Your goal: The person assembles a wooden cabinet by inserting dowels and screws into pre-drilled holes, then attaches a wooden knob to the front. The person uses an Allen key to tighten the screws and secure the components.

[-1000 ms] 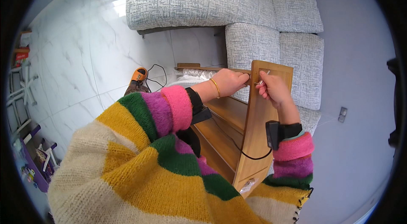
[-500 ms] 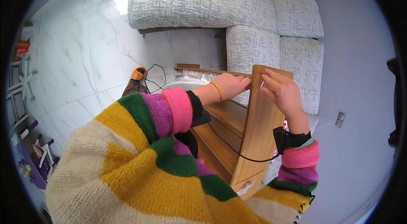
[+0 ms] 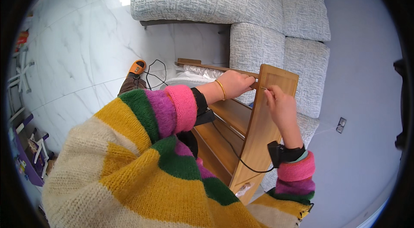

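Presently, right hand (image 3: pixel 281 103) pinches a thin metal rod (image 3: pixel 264 88) near the upper end of the wooden panel (image 3: pixel 261 126), outer face. Left hand (image 3: pixel 236 84), fingers curled together, sits at the panel's inner edge by a wooden rail (image 3: pixel 213 67); cannot tell if clamped. Sofa (image 3: pixel 254 44) just beyond panel; wall (image 3: pixel 360 81) well apart, right; pale floor (image 3: pixel 77 55) spreads left.

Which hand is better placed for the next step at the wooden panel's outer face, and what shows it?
Probably the right hand: it seems to pinch a thin metal piece at the outer face of the wooden panel. The left hand is on the panel's inner side, by the wooden rail.
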The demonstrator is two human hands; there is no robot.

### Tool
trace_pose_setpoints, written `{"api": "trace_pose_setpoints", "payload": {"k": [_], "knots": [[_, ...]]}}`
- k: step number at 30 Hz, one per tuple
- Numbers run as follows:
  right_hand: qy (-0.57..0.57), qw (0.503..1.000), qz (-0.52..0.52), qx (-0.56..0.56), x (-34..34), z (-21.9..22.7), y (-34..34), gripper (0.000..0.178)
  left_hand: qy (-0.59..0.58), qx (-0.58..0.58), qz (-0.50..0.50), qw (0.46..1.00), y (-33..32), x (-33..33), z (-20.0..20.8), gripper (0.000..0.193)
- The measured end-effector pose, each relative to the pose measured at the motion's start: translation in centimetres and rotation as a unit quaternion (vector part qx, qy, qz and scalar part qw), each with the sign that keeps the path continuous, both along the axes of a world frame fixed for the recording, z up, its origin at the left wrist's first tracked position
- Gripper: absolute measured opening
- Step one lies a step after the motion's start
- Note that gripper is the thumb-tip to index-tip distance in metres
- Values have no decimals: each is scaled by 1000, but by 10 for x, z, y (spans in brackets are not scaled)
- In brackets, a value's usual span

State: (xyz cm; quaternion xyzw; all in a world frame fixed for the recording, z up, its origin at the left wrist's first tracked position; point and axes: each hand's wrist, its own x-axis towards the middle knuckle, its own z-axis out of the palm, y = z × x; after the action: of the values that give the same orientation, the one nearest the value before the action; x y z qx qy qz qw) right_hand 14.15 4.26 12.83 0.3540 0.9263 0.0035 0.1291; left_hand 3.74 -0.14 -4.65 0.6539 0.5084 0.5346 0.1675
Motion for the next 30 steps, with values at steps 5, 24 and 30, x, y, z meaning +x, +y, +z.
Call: {"api": "trace_pose_setpoints", "payload": {"k": [5,24,30], "knots": [[274,791,-424,-346,-3,-17,-14,19,-12,8,0,1000,-1,-2,1,21],[-135,980,135,64,-31,18,-9,26,34,-54,-42,997,-1,-3,4,21],[-183,975,115,49,-40,9,6,28,13,-51,-38,998,-2,0,4,22]]}}
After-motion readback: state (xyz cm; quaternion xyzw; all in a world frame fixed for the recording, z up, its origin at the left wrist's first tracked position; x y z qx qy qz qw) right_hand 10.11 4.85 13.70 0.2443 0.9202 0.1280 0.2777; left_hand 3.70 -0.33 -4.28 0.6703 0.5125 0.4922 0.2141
